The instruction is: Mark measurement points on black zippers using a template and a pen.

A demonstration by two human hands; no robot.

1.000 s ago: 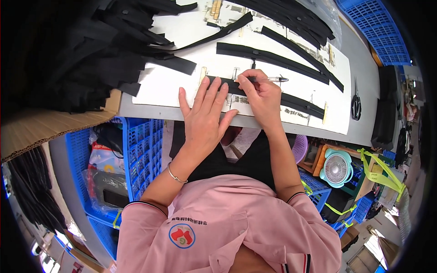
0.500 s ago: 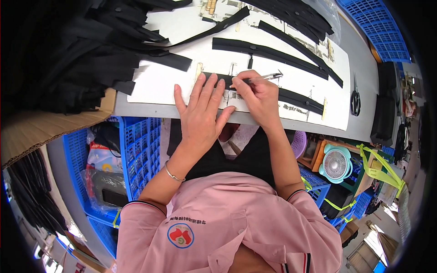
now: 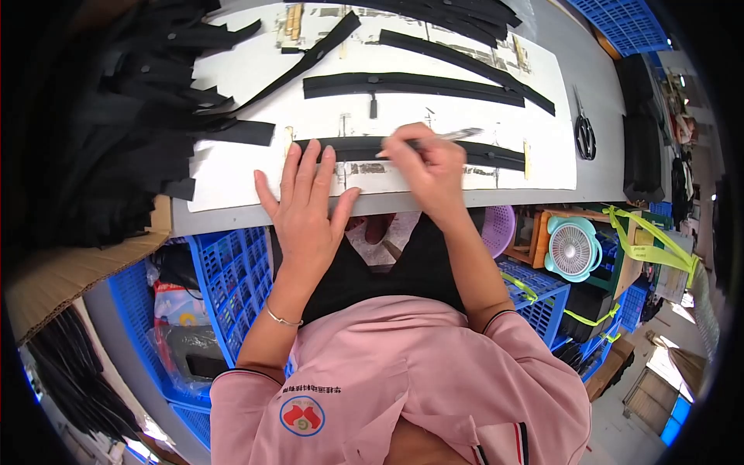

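A black zipper strip (image 3: pixel 442 150) lies lengthwise near the front edge of a white marked board (image 3: pixel 542 172). Over its left end my left hand (image 3: pixel 304 221) rests flat with fingers spread, the fingertips touching the strip. My right hand (image 3: pixel 434 169) is closed around a slim pen (image 3: pixel 463 134), held above the strip's middle with its tip pointing left. Slight blur hides whether the tip touches the fabric. Behind are another zipper strip (image 3: pixel 418 87) with a hanging pull (image 3: pixel 373 105) and a slanted strip (image 3: pixel 465 64).
A heap of black strips (image 3: pixel 116 116) covers the left side, beside a cardboard flap (image 3: pixel 85 252). Scissors (image 3: pixel 584 136) lie right of the board. Blue crates (image 3: pixel 232 267), a purple basket (image 3: pixel 498 231) and a turquoise fan (image 3: pixel 573 248) are below the table edge.
My right hand with the pen has moved rightward along the strip, away from my left hand. My left hand stays on the strip's left end. The whole view has shifted.
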